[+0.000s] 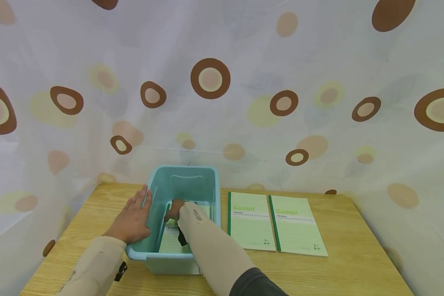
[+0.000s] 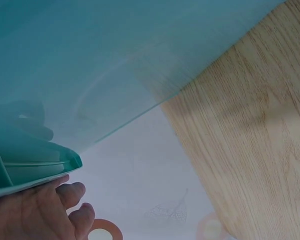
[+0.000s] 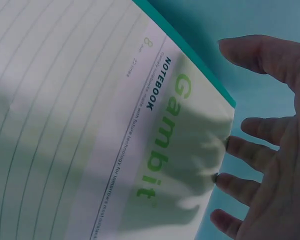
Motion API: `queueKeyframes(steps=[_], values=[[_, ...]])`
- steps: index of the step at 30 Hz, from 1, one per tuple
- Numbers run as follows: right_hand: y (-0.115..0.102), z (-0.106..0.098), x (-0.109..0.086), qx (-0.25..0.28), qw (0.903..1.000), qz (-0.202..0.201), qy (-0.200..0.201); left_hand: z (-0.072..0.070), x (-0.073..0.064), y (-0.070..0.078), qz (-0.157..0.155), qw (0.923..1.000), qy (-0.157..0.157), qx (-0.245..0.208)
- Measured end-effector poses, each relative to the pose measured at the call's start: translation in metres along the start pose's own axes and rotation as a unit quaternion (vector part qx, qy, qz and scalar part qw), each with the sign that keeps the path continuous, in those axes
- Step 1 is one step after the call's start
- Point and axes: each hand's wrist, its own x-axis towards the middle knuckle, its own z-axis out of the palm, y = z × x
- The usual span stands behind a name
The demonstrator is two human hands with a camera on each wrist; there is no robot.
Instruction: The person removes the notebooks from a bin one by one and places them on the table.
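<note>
A light blue plastic bin (image 1: 170,263) stands on the table with a green-spined notebook (image 1: 172,242) lying cover up inside. My left hand (image 1: 133,216) rests along the bin's left rim, fingers stretched out; the left wrist view shows that hand (image 2: 45,212) against the rim from below. My right hand (image 1: 175,209) reaches down into the bin. Seen from the right wrist, the fingers of this hand (image 3: 270,155) are spread and slightly bent, tips right at the top edge of the "Gambit" notebook (image 3: 115,125), thumb apart near its green spine.
Right of the bin, two similar notebooks lie side by side, one nearer (image 1: 251,222) and one farther right (image 1: 299,226). They are on a wooden table (image 1: 348,246). A patterned sheet (image 1: 244,123) hangs behind the table and at its sides.
</note>
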Motion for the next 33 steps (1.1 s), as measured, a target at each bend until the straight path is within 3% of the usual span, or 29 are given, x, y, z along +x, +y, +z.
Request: queueKeyframes(steps=[5, 10, 14, 21, 27, 33], values=[[-0.001, -0.002, 0.001, -0.092, 0.9953, 0.019, 0.022, 0.001, 0.000, -0.001, -0.001, 1.0000, -0.001, -0.001], [-0.007, -0.004, -0.004, -0.128, 0.9909, 0.021, 0.036, 0.001, 0.000, -0.001, 0.006, 0.9999, 0.008, 0.002], [-0.012, -0.007, -0.013, -0.149, 0.9861, 0.016, 0.072, 0.000, 0.000, -0.001, 0.010, 0.9998, 0.012, 0.008], [-0.017, -0.013, -0.024, -0.142, 0.9856, 0.009, 0.092, 0.000, 0.000, -0.001, 0.007, 0.9999, 0.006, 0.009], [-0.013, -0.010, -0.015, -0.097, 0.9923, -0.002, 0.077, 0.001, 0.000, -0.002, 0.007, 0.9999, 0.004, 0.008], [-0.010, -0.007, -0.007, -0.133, 0.9882, -0.010, 0.077, 0.001, 0.001, -0.001, 0.008, 0.9999, 0.000, 0.007]])
